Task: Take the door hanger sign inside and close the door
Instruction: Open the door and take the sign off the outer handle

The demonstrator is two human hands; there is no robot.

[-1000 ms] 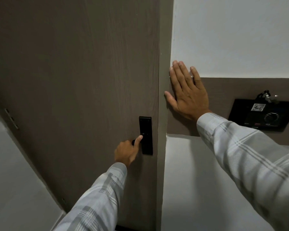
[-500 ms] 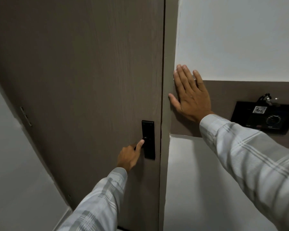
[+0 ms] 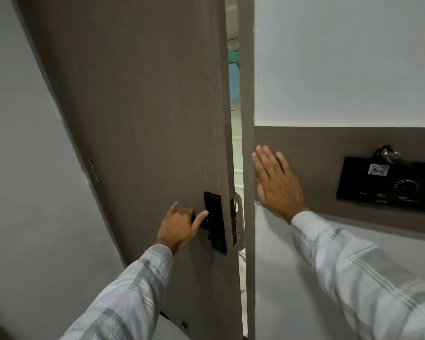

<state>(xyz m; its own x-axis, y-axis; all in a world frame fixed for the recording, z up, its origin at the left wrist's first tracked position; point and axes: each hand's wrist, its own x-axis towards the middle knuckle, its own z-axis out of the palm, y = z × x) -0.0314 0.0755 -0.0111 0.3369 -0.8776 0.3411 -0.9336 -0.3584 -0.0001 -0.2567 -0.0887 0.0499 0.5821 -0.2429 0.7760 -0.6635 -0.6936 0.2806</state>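
A tall brown door fills the middle and stands slightly ajar, with a narrow gap at its right edge. My left hand grips the black handle on the black lock plate. A pale door hanger sign hangs on the outer side of the door and shows through the gap beside the lock. My right hand lies flat, fingers spread, on the brown wall panel next to the door frame.
A black wall panel with a dial, a small label and a key hanging on top sits to the right. White wall runs above and below the brown strip. A grey wall stands on the left by the door hinge.
The door was shut and has swung open a little, showing a gap and the sign. My left hand has moved from touching the lock plate to gripping the handle. My right hand stays flat on the wall.
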